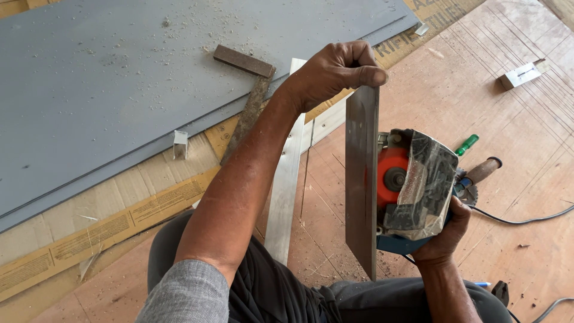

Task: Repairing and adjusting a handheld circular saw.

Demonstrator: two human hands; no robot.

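The left hand (338, 72) is closed over the top end of a narrow grey panel strip (361, 179), thumb across its edge, holding it upright on edge. The right hand (445, 233) is wrapped around the blue body of a handheld circular saw (412, 185), whose orange blade hub sits just beside the strip. Behind the left forearm lie an aluminium channel (286, 191) and a rusty try square (248, 96). A large grey sheet (119, 78) rests on cardboard on the plywood floor (514, 137).
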